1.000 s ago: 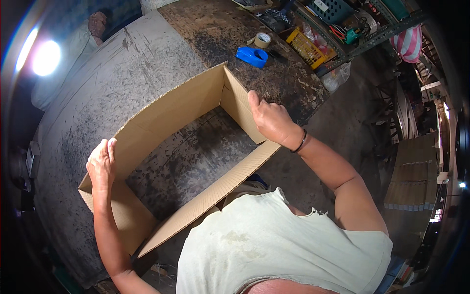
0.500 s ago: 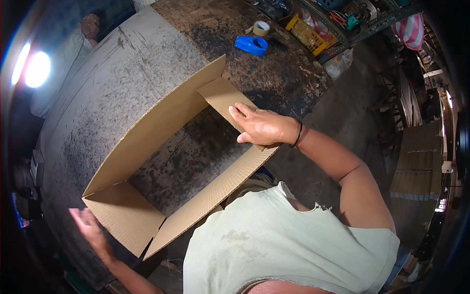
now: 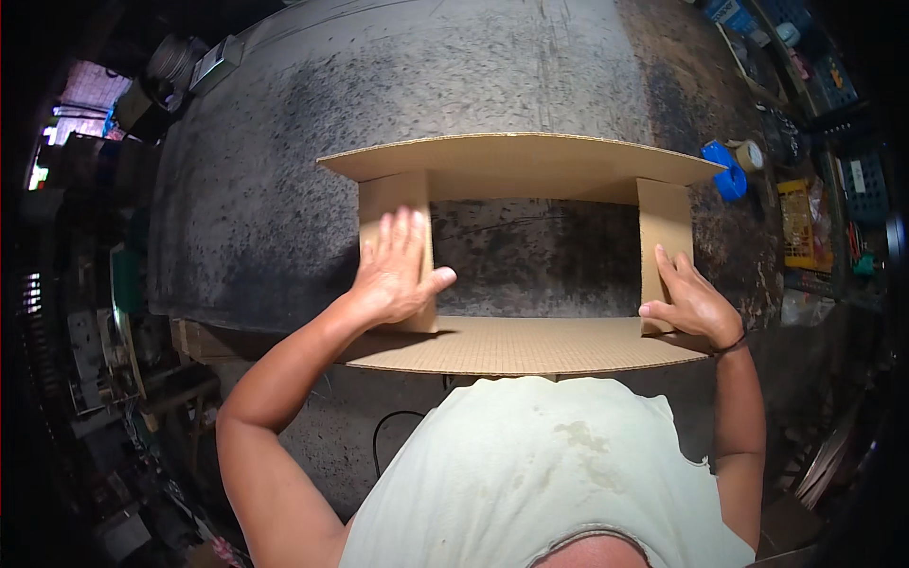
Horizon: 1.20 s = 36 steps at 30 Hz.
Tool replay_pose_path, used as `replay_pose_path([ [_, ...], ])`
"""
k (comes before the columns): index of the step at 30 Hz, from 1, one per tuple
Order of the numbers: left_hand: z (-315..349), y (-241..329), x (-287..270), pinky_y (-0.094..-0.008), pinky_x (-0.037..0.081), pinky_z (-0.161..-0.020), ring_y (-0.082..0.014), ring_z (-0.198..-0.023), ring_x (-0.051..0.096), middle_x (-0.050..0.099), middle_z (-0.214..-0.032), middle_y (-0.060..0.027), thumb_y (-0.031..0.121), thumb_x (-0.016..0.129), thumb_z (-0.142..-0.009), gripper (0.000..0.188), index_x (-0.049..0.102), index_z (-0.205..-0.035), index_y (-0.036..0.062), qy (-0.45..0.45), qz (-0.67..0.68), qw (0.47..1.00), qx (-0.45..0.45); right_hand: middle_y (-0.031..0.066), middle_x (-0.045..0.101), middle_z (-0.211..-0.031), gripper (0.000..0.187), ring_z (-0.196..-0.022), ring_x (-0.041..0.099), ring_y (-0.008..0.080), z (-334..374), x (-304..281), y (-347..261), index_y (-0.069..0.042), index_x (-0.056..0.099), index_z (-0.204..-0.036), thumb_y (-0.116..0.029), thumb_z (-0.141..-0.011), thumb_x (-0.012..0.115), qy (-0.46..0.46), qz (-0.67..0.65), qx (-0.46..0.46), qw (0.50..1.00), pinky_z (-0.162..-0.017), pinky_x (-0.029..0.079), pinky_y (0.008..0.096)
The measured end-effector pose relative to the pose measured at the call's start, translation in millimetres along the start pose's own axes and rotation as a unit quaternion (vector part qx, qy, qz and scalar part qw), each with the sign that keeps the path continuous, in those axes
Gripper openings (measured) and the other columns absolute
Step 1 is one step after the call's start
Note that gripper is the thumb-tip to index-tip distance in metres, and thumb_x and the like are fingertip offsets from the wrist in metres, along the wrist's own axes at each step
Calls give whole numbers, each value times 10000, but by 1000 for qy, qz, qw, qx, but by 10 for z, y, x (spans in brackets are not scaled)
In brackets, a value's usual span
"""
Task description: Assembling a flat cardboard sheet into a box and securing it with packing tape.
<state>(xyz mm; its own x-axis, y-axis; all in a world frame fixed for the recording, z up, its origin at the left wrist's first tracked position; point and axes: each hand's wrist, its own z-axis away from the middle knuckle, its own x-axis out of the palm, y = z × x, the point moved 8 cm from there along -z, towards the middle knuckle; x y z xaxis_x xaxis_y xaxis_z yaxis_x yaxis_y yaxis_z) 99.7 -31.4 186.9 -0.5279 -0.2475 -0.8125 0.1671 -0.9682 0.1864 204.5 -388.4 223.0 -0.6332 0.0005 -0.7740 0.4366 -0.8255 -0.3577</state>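
Note:
A brown cardboard box [image 3: 530, 168] lies before me on the worktable, the table surface showing through its middle. Its long far flap stands out away from me, and the long near flap [image 3: 530, 346] spreads toward my body. Both short end flaps are folded inward. My left hand [image 3: 393, 265] rests flat on the left end flap [image 3: 388, 192], fingers stretched out and thumb apart. On the right end flap [image 3: 666, 213] lies my right hand [image 3: 691, 298], its fingers spread and holding nothing. A dark band circles the right wrist.
Beyond the box's right end sit a blue tape dispenser [image 3: 724, 172] and a tape roll [image 3: 749, 156] on the dark worktable [image 3: 492, 76]. A yellow crate [image 3: 805, 222] and shelving with blue baskets stand farther right. At the far left corner is a metal box [image 3: 217, 63].
The view has turned, so the box now lies squarely before me. My left hand has come from outside the left end onto its flap, which is now folded in. The right hand stays on its flap.

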Motion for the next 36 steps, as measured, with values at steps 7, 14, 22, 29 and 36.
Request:
replay_pose_path([
  [7, 252, 91, -54, -393, 187, -1156, -366, -1438, 156, 137, -1537, -273, 706, 565, -767, 1065, 208, -1479, -1, -197, 143, 957, 158, 266, 297, -1486, 849, -1357, 348, 367, 486, -11, 355, 30, 411, -1383, -532, -801, 671, -113, -147, -92, 978, -1095, 312, 385],
  [14, 624, 16, 143, -381, 272, -1102, -377, -1419, 215, 203, -1492, -341, 596, 794, -607, 1066, 435, -1339, -89, -316, 242, 911, 107, 198, 308, -1508, 744, -1376, 341, 289, 303, 352, 791, -8, 435, -1387, -560, -900, 537, -131, -311, -72, 939, -1086, 319, 344],
  [22, 469, 91, 103, -383, 307, -1057, -316, -1311, 411, 461, -1379, -238, 611, 753, -662, 895, 585, -1209, -78, -387, 324, 861, 63, 157, 526, -1329, 948, -1080, 582, 200, 444, 341, 966, 7, 546, -1283, -797, -809, 380, -71, -570, -77, 815, -981, 429, 335],
  [29, 467, -19, 131, -407, 264, -1084, -288, -1382, 325, 460, -1383, -248, 564, 794, -619, 885, 596, -1214, -60, -352, 340, 872, 7, 33, 655, -1034, 577, -935, 597, 117, 820, 403, 1153, -32, 648, -1074, -470, -721, 776, 164, -630, -168, 740, -859, 487, 287],
  [36, 404, -157, 171, -400, 277, -1077, -293, -1375, 336, 464, -1387, -231, 513, 832, -586, 880, 598, -1211, -61, -364, 341, 867, -1, 60, 688, -870, 236, -900, 654, 166, 816, 666, 1353, -44, 707, -842, -260, -776, 779, 285, -629, -73, 719, -832, 500, 305],
])
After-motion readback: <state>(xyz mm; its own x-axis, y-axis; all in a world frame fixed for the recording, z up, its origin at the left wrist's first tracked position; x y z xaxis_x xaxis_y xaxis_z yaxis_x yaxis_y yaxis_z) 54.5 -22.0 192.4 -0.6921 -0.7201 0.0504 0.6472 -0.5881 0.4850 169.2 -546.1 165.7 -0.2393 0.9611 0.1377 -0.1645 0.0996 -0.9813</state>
